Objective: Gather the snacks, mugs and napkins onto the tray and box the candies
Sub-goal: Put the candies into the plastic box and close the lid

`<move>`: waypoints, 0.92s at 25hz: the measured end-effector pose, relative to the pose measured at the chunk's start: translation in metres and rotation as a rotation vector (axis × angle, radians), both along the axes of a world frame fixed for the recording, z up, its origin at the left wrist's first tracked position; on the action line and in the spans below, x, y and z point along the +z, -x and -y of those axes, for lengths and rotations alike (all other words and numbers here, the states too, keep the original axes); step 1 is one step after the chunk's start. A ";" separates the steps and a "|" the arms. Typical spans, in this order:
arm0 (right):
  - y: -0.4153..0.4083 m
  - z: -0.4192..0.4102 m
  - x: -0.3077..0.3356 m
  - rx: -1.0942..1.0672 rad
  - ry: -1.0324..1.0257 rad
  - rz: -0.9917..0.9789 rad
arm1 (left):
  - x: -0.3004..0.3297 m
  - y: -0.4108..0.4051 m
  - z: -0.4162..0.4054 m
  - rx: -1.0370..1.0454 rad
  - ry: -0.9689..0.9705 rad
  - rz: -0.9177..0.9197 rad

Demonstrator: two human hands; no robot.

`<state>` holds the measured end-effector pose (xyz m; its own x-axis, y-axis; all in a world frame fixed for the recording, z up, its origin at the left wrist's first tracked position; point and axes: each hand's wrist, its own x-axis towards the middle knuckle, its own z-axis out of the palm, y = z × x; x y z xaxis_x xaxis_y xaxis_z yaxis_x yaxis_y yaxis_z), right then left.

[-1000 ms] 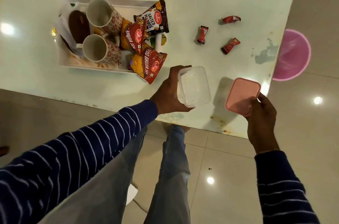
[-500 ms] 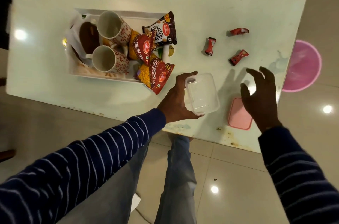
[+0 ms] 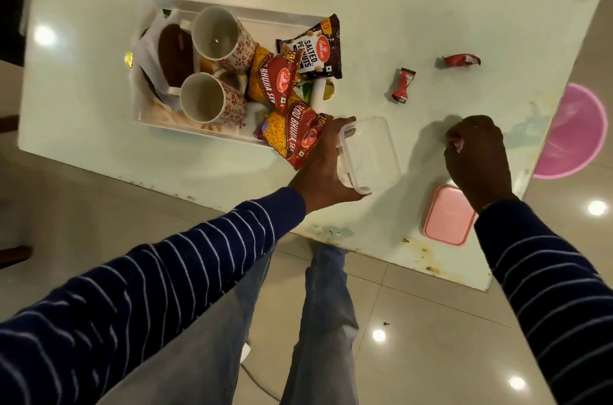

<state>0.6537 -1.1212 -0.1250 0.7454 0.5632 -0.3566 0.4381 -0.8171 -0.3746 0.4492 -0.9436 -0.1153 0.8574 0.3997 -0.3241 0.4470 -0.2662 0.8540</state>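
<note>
**Spotter:** Since half a second ago your right hand [image 3: 476, 152] has dropped from an open spread above the surface [image 3: 414, 23] to a closed fist on it, right where the nearest red-wrapped candy lay. A sliver of wrapper shows at your fingertips, so the grip looks closed on that candy, though most of it is hidden.

**Operator:** And my left?

**Spotter:** Your left hand [image 3: 323, 169] is wrapped around the left wall of the clear rectangular plastic box [image 3: 368, 155], thumb over the far rim, holding it tilted at the near middle of the surface. It looks empty inside.

**Operator:** Where's the lid?

**Spotter:** You have the pink rectangular plastic lid [image 3: 447, 215] lying flat near the near right corner, just beside your right wrist, apart from the box.

**Operator:** Other candies?

**Spotter:** Two are loose. You'll find one red twisted-wrapper candy [image 3: 403, 85] far of the box, and another red crumpled-wrapper candy [image 3: 461, 60] farther and to the right.

**Operator:** The tray?

**Spotter:** Your white rectangular tray [image 3: 282, 18] sits on the left. It holds two white mugs with red flower print [image 3: 215, 67], lying on their sides with mouths toward you, white napkins [image 3: 147, 62] at its left end, and red and dark snack packets [image 3: 298, 79] piled at its right end. One red packet hangs over the near right corner, touching your left hand.

**Operator:** Anything off the surface?

**Spotter:** You can see a pink round basin [image 3: 574, 132] on the floor past the right edge.
</note>
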 end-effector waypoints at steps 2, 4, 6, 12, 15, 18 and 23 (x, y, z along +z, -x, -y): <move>0.007 0.002 0.009 -0.102 -0.107 0.000 | -0.001 -0.002 -0.001 0.001 0.003 -0.014; 0.019 -0.003 0.029 -0.167 -0.321 0.055 | -0.003 -0.005 -0.001 0.012 -0.005 -0.034; 0.044 -0.012 0.053 -0.122 -0.478 0.050 | -0.003 -0.008 -0.001 0.021 -0.009 -0.032; 0.088 -0.033 0.069 0.071 -0.371 -0.129 | -0.007 -0.017 0.002 0.061 0.033 -0.058; 0.044 -0.042 0.054 -0.028 -0.363 -0.043 | -0.011 -0.019 -0.001 0.045 0.054 -0.050; -0.018 -0.054 0.026 0.048 -0.185 0.036 | -0.011 -0.021 0.001 0.054 0.049 -0.039; -0.073 -0.056 -0.005 0.194 0.041 0.128 | -0.012 -0.024 0.006 0.061 0.062 -0.043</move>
